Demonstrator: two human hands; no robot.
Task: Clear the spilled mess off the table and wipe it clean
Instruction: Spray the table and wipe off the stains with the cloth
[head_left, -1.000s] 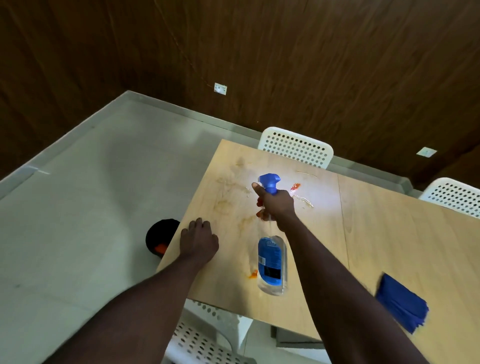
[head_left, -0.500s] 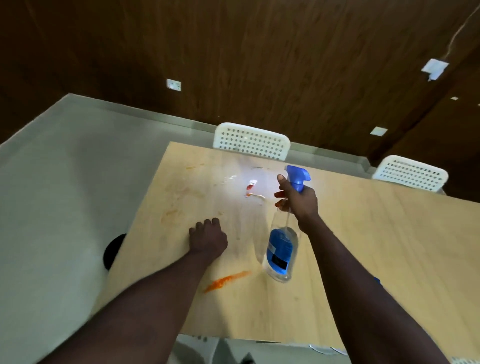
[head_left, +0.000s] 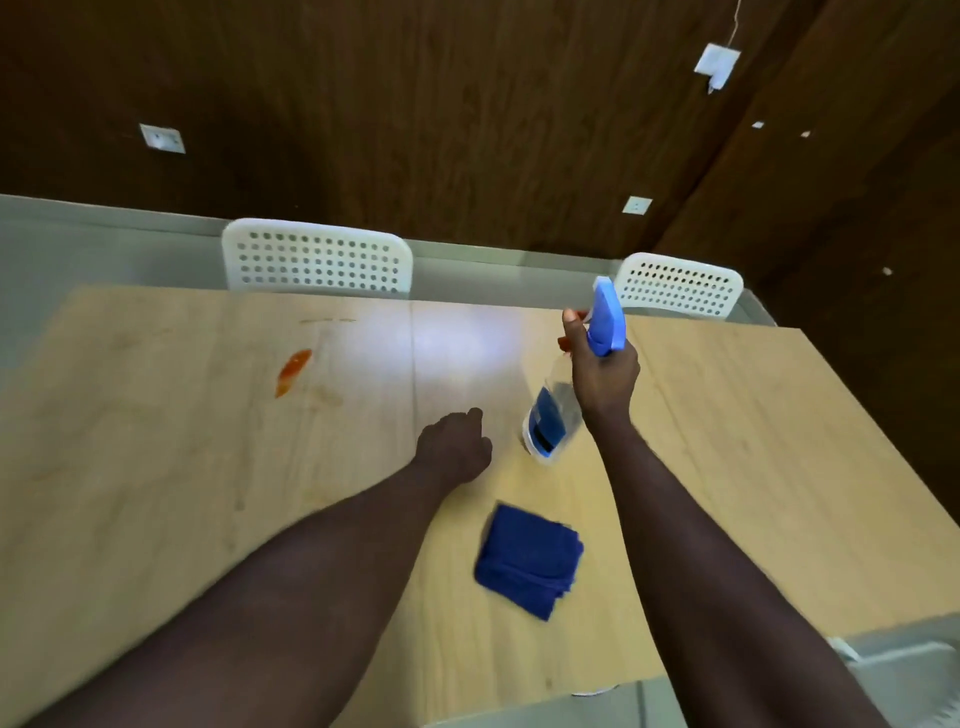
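A pale wooden table (head_left: 779, 467) is seen from above, with two bare forearms reaching across it. The job is judged to be at an early stage. An orange-red smear (head_left: 293, 371) is left on the far left part of the tabletop, with fainter brownish stains around it, so the mess has not been cleared. No wiping is under way: a folded blue cloth (head_left: 530, 561) lies untouched near the front edge, between the two forearms. A bright glare is seen at the centre of the table; whether that patch is wet cannot be told.

A clear spray bottle (head_left: 553, 415) with a blue trigger head is gripped at the neck by the right hand (head_left: 605, 374), fingers wrapped round it. It is held tilted above the table, right of centre. The left hand (head_left: 454, 449) is rested on the tabletop just left of the bottle, and nothing is seen in it. Its fingers look curled under, but it is blurred, so whether it is closed or relaxed cannot be told.

The smear lies to the far left of the left hand, well apart from it, and farther again from the bottle. Spraying the stains and wiping with the cloth are judged still to be done.
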